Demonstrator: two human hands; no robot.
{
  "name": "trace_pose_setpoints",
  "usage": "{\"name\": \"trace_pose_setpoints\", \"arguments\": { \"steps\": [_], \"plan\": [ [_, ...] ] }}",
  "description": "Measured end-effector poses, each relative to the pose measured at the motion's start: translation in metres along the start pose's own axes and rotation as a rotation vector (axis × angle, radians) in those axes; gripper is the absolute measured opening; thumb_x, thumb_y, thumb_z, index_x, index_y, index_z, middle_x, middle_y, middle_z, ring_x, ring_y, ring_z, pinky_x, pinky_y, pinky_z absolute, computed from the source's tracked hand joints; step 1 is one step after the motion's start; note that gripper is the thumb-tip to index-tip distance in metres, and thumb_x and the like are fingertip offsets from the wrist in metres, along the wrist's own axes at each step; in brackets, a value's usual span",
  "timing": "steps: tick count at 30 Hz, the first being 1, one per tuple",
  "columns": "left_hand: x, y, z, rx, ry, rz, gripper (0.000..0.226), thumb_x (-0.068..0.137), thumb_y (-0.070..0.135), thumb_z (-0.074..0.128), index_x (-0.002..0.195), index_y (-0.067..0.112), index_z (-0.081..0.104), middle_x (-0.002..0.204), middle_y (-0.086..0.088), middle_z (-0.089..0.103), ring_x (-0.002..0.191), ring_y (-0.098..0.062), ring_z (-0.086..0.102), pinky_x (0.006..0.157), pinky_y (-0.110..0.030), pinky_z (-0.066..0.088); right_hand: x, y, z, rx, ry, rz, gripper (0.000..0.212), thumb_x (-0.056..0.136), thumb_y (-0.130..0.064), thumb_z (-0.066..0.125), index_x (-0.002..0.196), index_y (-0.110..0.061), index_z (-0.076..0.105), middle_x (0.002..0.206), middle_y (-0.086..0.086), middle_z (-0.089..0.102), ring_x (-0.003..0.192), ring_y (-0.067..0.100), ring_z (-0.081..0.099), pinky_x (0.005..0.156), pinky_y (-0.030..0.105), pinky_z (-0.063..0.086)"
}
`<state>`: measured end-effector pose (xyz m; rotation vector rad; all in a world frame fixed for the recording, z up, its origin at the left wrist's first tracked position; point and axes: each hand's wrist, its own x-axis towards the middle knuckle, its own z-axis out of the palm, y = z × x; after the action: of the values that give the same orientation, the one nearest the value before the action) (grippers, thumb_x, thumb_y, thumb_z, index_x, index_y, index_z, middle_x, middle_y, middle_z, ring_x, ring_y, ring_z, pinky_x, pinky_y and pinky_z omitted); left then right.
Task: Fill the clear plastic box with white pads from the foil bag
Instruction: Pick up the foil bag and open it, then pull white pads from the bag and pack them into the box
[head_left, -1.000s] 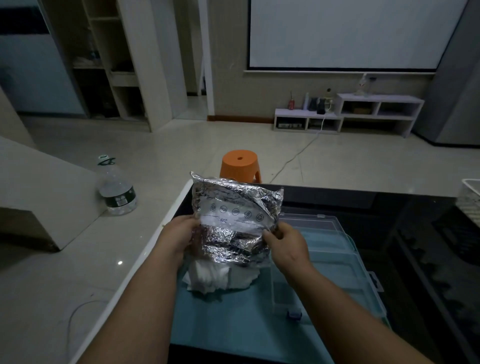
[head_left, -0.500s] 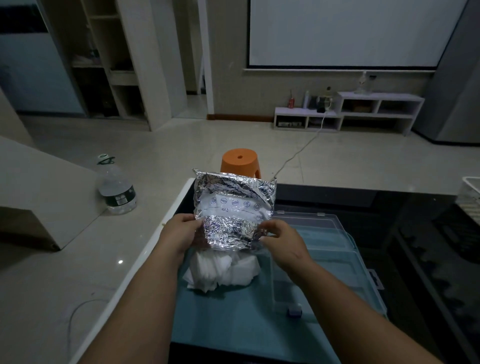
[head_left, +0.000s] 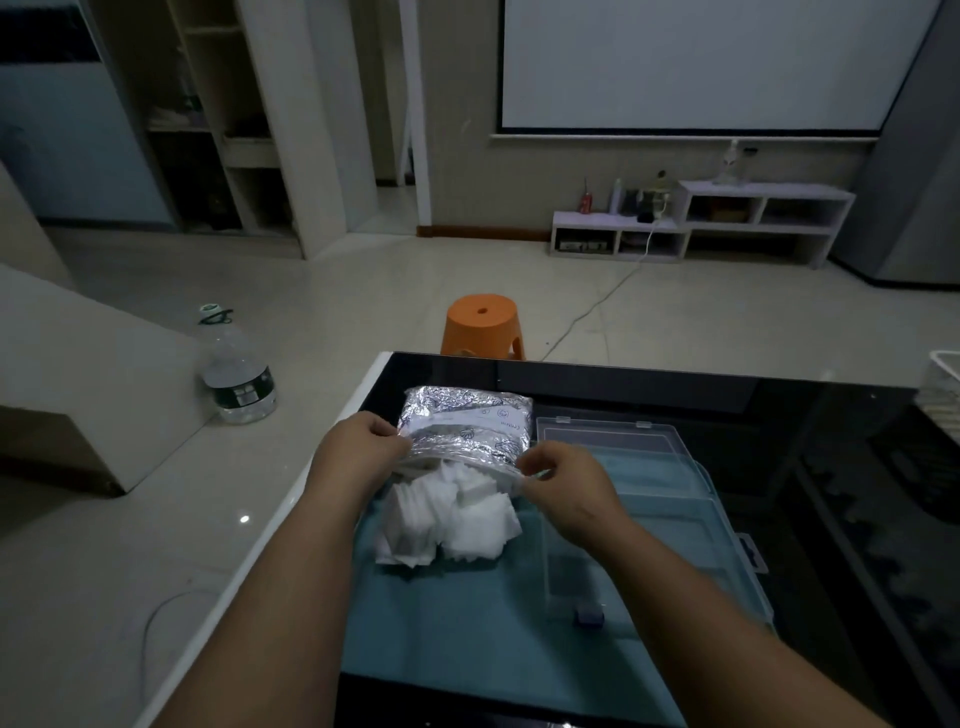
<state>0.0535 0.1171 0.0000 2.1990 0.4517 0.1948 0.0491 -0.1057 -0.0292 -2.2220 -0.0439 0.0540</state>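
The crinkled foil bag (head_left: 467, 423) is held over the near left part of the table, its open mouth turned towards me. My left hand (head_left: 358, 452) pinches the mouth's left corner and my right hand (head_left: 563, 480) pinches its right corner. A heap of white pads (head_left: 449, 517) lies spilled below the mouth on the blue mat (head_left: 467, 623). The clear plastic box (head_left: 639, 514) stands open to the right of the heap, lid laid back, with no pads visible inside.
The black glass table (head_left: 675, 379) has a white rim on its left. An orange stool (head_left: 483, 325) stands beyond the far edge. A large water bottle (head_left: 236, 371) sits on the floor at left. A white basket (head_left: 943, 389) shows at the right edge.
The bag has tipped down and away from me, from upright to nearly flat. More white pads have slid out, and the heap under its mouth has grown.
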Motion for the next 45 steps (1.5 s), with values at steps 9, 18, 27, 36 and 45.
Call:
{"name": "trace_pose_setpoints", "arguments": {
  "steps": [9, 18, 27, 36, 45],
  "plan": [
    [-0.021, 0.008, 0.007, 0.283, -0.342, -0.127, 0.081, 0.073, 0.044, 0.077, 0.131, 0.009, 0.032, 0.118, -0.010, 0.055, 0.097, -0.027, 0.058, 0.072, -0.034, 0.049, -0.012, -0.006, 0.014, -0.522, -0.108, -0.280, 0.047, 0.080, -0.044, 0.073, 0.124, -0.031, 0.063, 0.123, -0.007, 0.062, 0.116, 0.018, 0.048, 0.096, 0.034, 0.039],
    [-0.017, 0.005, 0.010, 0.485, -0.323, -0.072, 0.065, 0.076, 0.016, 0.070, 0.128, 0.013, 0.031, 0.093, -0.007, 0.053, 0.090, -0.029, 0.061, 0.078, -0.038, 0.056, -0.015, 0.000, 0.028, -0.801, -0.158, -0.323, 0.055, 0.081, -0.048, 0.068, 0.132, -0.032, 0.054, 0.132, -0.001, 0.052, 0.120, 0.026, 0.043, 0.099, 0.038, 0.031],
    [-0.012, 0.005, 0.001, 0.542, -0.214, 0.031, 0.030, 0.085, 0.013, 0.048, 0.114, 0.020, 0.045, 0.096, -0.001, 0.052, 0.089, -0.023, 0.052, 0.082, -0.037, 0.049, -0.013, -0.010, 0.016, -0.565, -0.131, -0.208, 0.033, 0.079, -0.036, 0.068, 0.112, -0.029, 0.065, 0.113, 0.002, 0.066, 0.111, 0.026, 0.053, 0.091, 0.032, 0.036],
    [-0.004, 0.018, -0.001, -0.018, -0.065, 0.006, 0.029, 0.077, 0.013, 0.060, 0.104, 0.022, 0.061, 0.098, -0.002, 0.060, 0.091, -0.024, 0.059, 0.078, -0.035, 0.051, -0.007, -0.015, -0.026, -0.166, -0.057, -0.072, 0.031, 0.081, -0.024, 0.070, 0.112, -0.021, 0.064, 0.106, 0.003, 0.068, 0.091, 0.022, 0.064, 0.079, 0.034, 0.053],
    [-0.023, 0.037, 0.025, -0.495, -0.391, -0.090, 0.044, 0.080, -0.003, 0.066, 0.114, 0.024, 0.058, 0.095, -0.012, 0.059, 0.074, -0.023, 0.055, 0.058, -0.028, 0.046, -0.014, -0.011, -0.049, 0.600, -0.066, 0.192, 0.021, 0.088, 0.000, 0.062, 0.106, -0.012, 0.062, 0.109, 0.012, 0.067, 0.097, 0.029, 0.066, 0.076, 0.038, 0.059]
  ]
}}
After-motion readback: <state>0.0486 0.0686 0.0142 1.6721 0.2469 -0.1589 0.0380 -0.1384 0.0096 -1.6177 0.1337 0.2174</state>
